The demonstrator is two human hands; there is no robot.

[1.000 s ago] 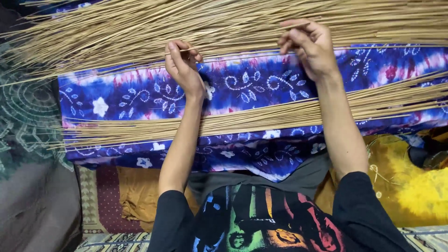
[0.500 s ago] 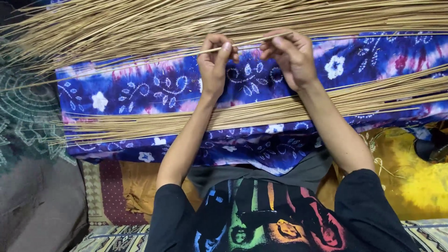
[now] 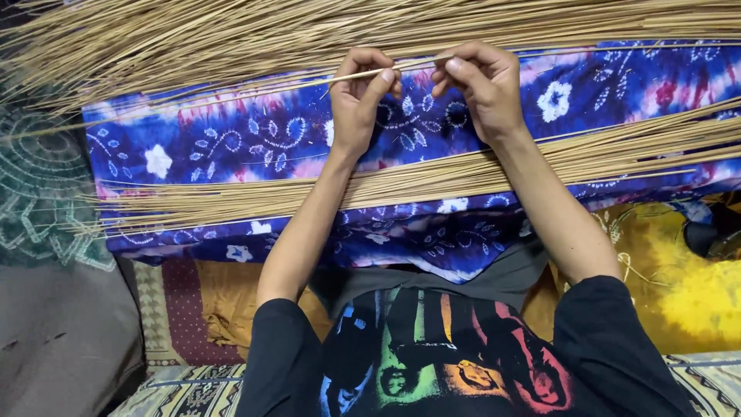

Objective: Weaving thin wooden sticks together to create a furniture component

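Both hands pinch one thin stick [image 3: 309, 81] at the far side of the blue cloth [image 3: 231, 143]: left hand [image 3: 359, 96] and right hand [image 3: 478, 85] close together, lifting it clear of the far pile [image 3: 193, 38] to single it out.

left hand [image 3: 356, 104], right hand [image 3: 480, 89], fingers pinched, forearms outstretched

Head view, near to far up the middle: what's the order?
Black printed shirt → near bundle of thin sticks across the blue floral cloth → left hand and right hand pinching a single stick → far pile of sticks.
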